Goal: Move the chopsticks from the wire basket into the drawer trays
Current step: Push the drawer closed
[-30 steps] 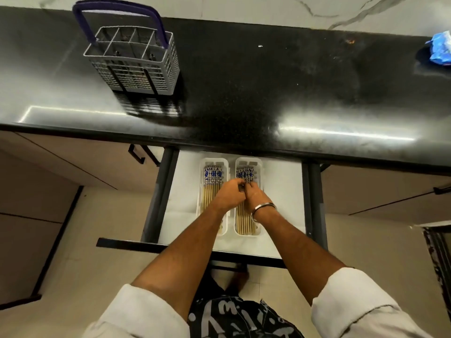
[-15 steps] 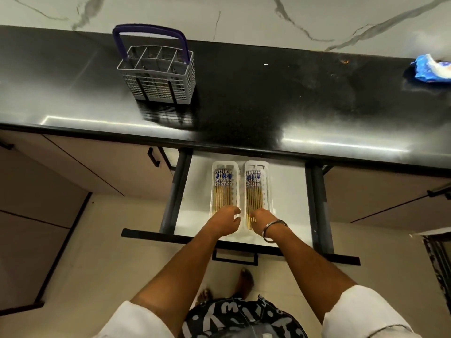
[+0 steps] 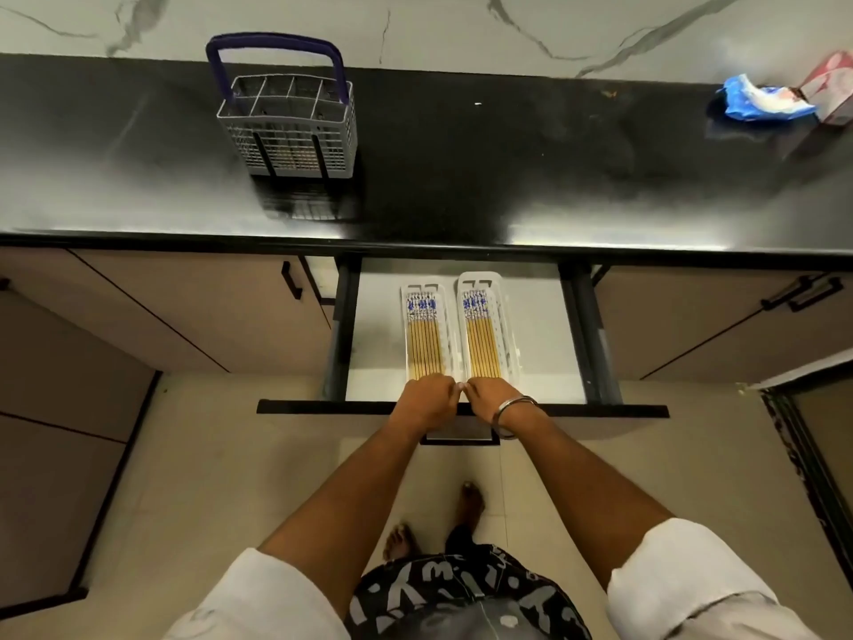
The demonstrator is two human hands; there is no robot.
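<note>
The white-lined drawer stands pulled out under the black counter. Two white trays lie in it side by side, the left tray and the right tray. Each holds a row of several tan chopsticks with blue-patterned tops: left row, right row. My left hand and right hand sit curled at the trays' near ends, knuckles up, thumbs touching; what the fingers touch is hidden. The grey wire basket with a purple handle stands on the counter, far left of the drawer.
The drawer's black front panel juts toward my legs, and my bare feet stand on the tiled floor below it. A blue wrapper and a red box lie at the counter's far right. Shut cabinet doors flank the drawer.
Both hands slid from the patterned tops of the chopsticks down toward me to the trays' near ends. The view pulled back, showing more floor and counter.
</note>
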